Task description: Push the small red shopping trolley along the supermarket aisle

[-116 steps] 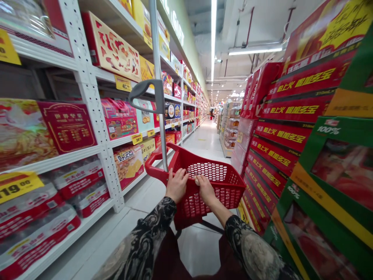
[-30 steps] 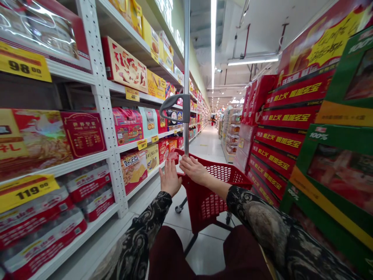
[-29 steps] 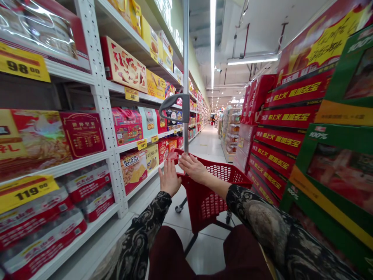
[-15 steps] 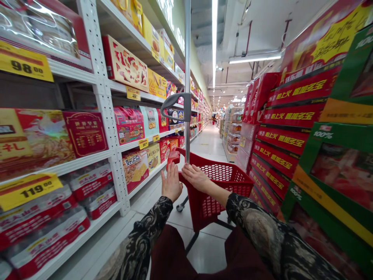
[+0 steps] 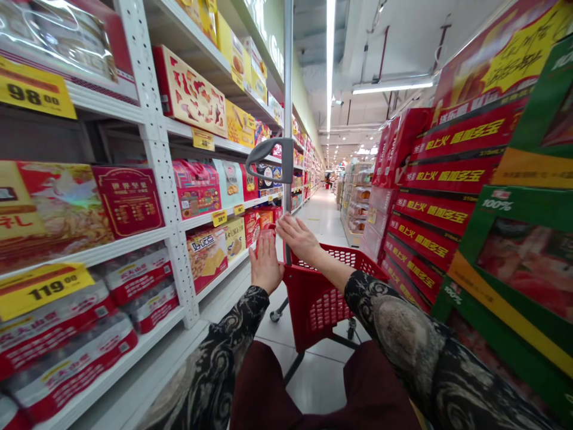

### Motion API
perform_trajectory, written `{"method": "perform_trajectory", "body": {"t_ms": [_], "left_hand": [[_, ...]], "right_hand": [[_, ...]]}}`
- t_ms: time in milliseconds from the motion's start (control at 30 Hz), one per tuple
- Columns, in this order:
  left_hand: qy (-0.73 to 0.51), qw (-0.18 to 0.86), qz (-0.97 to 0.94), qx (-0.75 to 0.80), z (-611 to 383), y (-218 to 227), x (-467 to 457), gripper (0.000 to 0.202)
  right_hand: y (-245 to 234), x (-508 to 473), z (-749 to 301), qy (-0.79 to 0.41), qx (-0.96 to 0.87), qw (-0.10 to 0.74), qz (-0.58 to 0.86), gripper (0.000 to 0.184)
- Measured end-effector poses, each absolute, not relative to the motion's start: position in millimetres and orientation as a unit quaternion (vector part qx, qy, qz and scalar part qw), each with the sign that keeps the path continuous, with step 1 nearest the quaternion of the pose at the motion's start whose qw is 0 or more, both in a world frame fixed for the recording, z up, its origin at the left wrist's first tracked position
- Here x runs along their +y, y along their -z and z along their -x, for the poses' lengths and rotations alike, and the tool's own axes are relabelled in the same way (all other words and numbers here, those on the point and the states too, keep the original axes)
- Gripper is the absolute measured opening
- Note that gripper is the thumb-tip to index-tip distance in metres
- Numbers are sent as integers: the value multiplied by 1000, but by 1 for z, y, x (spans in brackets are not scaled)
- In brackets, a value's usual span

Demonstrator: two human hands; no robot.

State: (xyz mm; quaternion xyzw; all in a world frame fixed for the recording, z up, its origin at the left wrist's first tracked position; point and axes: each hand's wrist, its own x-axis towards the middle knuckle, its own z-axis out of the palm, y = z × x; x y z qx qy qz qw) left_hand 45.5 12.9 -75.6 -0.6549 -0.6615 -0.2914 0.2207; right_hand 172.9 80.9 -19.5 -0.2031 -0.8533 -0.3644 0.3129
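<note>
In front of me stands a red plastic shopping cart (image 5: 316,310) with a perforated basket. A tall metal pole (image 5: 288,107) rises at its near left corner, with a grey loop handle (image 5: 271,160) on it. My left hand (image 5: 267,266) is by that corner, fingers stretched out, palm down and turned away from me. My right hand (image 5: 301,240) is raised beside the pole, slightly above the basket rim, its fingers straight and reaching to the left. Neither hand is wrapped around anything. Whether the palms touch the cart is hidden.
White shelves (image 5: 156,155) with boxed foods and bottled water packs line the left side. Stacked red drink cartons (image 5: 441,206) and green boxes (image 5: 528,251) rise close on the right. A tiled aisle (image 5: 320,218) runs ahead between them, past a further display (image 5: 356,203).
My right hand has lifted off the cart's near corner and moved up beside the pole. My left hand has shifted slightly up. The cart and shelves stand almost the same.
</note>
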Motion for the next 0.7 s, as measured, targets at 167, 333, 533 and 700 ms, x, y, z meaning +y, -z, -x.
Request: {"method": "perform_trajectory", "body": {"t_ms": [167, 333, 533, 700], "left_hand": [[275, 213, 665, -661, -43, 88, 11, 73], [287, 212, 658, -663, -42, 80, 13, 73], [309, 230, 656, -648, -48, 65, 18, 78], [306, 230, 664, -642, -49, 76, 13, 74]], "right_hand": [[59, 74, -181, 362, -889, 225, 169, 32], [35, 75, -174, 367, -873, 266, 180, 35], [-17, 80, -165, 346, -845, 331, 238, 39], [11, 81, -171, 354, -865, 291, 205, 37]]}}
